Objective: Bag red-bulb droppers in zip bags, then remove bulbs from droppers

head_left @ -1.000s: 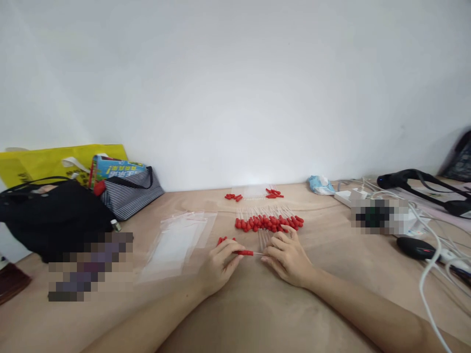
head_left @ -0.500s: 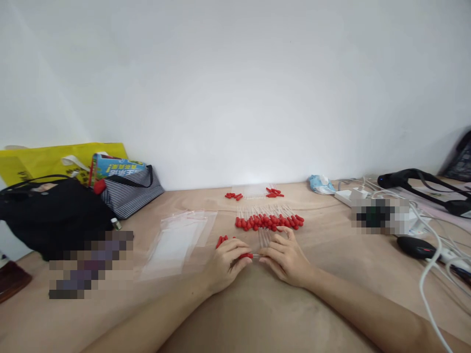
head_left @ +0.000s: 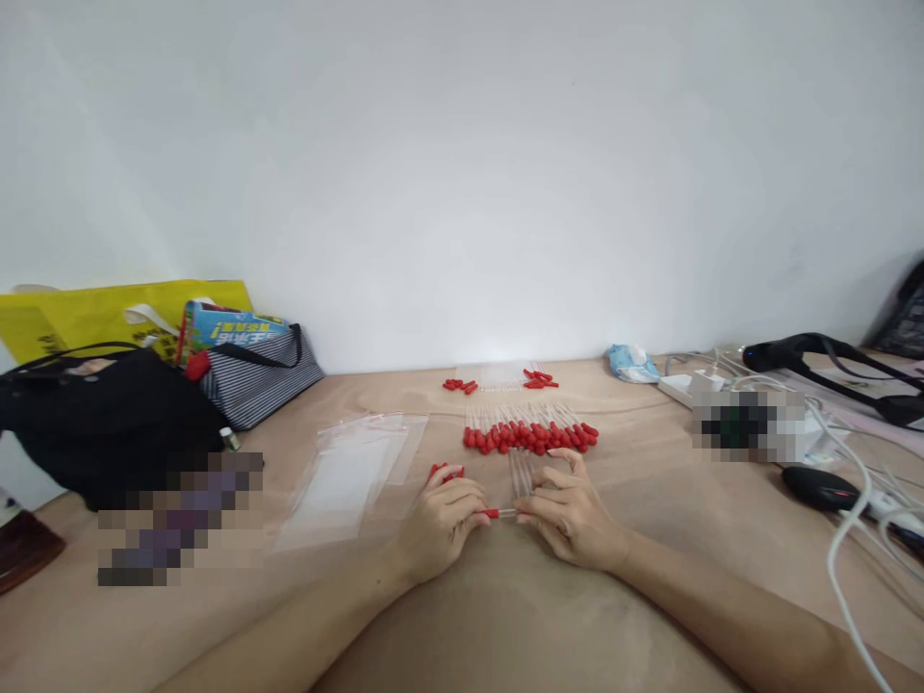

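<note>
Left hand (head_left: 440, 520) closed in a pinch, thumb and fingertips on a red cap (head_left: 492, 513). Right hand (head_left: 572, 515) likewise pinches the thin glass tube (head_left: 509, 512) that meets the cap. Both are low over the counter (head_left: 650, 500). A row of red-capped tubes (head_left: 530, 438) lies just beyond, with clear bags (head_left: 346, 472) to the left.

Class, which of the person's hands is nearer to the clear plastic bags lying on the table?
Left. The left hand lies just right of the clear plastic bags; the right hand is farther right, beyond the left hand. Both pinch one red-capped dropper.
</note>
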The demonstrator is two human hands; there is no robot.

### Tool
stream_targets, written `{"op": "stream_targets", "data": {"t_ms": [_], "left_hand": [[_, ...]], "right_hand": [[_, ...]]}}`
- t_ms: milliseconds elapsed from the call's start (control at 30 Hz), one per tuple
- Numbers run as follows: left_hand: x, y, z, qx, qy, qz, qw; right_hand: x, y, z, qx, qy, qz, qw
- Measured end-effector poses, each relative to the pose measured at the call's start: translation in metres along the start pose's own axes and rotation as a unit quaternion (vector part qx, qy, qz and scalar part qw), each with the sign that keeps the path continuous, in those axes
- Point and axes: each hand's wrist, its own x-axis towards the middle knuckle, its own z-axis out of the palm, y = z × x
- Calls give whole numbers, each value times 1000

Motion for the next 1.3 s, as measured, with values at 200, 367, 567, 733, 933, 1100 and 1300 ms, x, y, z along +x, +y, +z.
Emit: {"op": "stream_targets", "data": {"t_ms": [200,367,567,733,933,1100,1300], "left_hand": [[-5,-9,-12,-17,40,-13,999],[-7,-21,-30,2,151,-130,980],[-6,-40,-30,37,173,-292,940],[-8,-47,-31,52,94,-378,920],[-7,-41,-25,-24,59,-392,918],[-6,-38,-28,-68,44,-372,925],[-7,-37,-29,-28,57,-368,928]], "right_hand": [[-8,9,-11,-8,11,25,1000],[-16,27,-18,-61,46,155,985],[-17,24,-11,-93,30,223,970],[-17,21,-11,-136,-25,235,962],[-15,19,-2,-153,-48,229,960],[-7,10,4,-163,-73,219,959],[-2,2,3,-154,-94,241,954]]}}
